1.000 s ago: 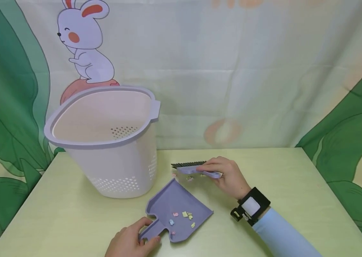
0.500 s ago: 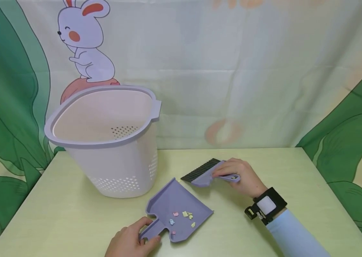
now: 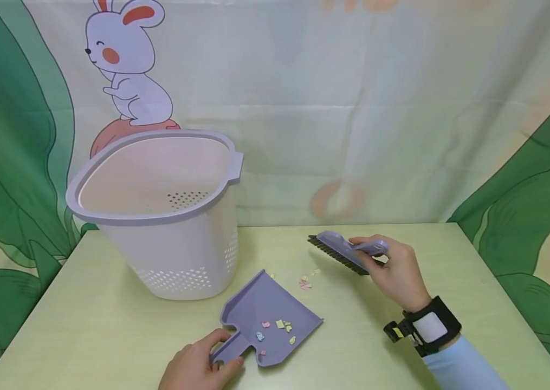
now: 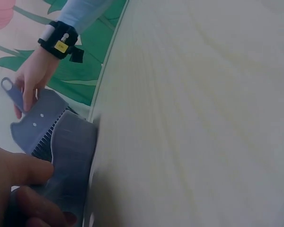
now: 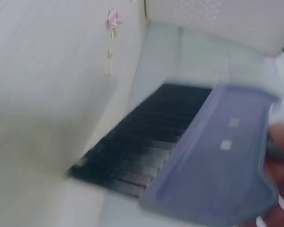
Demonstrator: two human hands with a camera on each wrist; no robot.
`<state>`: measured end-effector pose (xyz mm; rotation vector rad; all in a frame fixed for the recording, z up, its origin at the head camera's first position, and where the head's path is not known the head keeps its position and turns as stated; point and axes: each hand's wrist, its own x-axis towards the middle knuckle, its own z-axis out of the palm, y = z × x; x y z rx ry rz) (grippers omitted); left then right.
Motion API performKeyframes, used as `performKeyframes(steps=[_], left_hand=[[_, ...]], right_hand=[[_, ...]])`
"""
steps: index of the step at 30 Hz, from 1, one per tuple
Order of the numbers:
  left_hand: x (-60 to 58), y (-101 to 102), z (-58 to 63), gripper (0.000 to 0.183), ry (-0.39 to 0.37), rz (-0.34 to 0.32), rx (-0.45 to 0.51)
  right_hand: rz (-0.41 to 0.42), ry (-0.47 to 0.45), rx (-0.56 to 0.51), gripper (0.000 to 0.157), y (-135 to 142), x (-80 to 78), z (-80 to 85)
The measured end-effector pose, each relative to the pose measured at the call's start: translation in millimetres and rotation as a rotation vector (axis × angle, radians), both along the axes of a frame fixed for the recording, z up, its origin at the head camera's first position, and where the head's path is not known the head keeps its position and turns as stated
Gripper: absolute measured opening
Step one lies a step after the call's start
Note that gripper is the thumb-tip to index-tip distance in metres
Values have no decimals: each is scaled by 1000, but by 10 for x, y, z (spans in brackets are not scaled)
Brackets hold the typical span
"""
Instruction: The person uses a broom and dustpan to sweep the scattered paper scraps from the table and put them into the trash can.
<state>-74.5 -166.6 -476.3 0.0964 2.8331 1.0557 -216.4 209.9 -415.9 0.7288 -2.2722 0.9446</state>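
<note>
My left hand grips the handle of a purple dustpan, which lies on the table with several small yellow, pink and blue paper scraps in it. In my right hand is a purple hand brush with dark bristles, held by its handle above the table, right of the dustpan. The right wrist view shows the brush large and slightly blurred, its bristles apart from the tabletop. Between brush and dustpan lie a few pink and yellow paper scraps on the table.
A white basket with a purple rim and a perforated lower wall stands at the table's back left. Behind the pale green table hangs a curtain printed with a rabbit and leaves.
My right hand has moved to the right with the brush, away from the dustpan, and the brush has turned. Scraps beneath it now show. The left hand and dustpan stay put.
</note>
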Motion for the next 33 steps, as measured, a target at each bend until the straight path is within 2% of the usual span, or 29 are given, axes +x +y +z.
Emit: performKeyframes(steps=[3,5,7,10,16,20,25,29,33], left_hand=[[1,0,0,37,-5,-3,3],[0,-4,-1,37,-6,-4,5],[-2,-4,-3,36,-9,-6,7],[-1,-3,-6,35,-7,-2,4],[3,-1,2,34,-7,19,-4],[2,-1,24,36,-12,25,-9],[-6,-2,46,37,-36,27,-8],[-9,-1,46,38,-52,26,-5],[-3,7,43,39,-47,30,-16]], right_hand=[[-149,108,113,29,-134,11,34],[-221,145,184,27,-222,-1,14],[-267,153,228,23,-310,-18,-27],[-283,136,265,21,-453,-27,-99],[-177,91,280,32,-769,94,-150],[-79,63,278,34,-950,264,-134],[76,-6,221,31,-1085,503,-81],[207,-68,126,25,-1074,607,-7],[272,-187,-58,22,-918,550,94]])
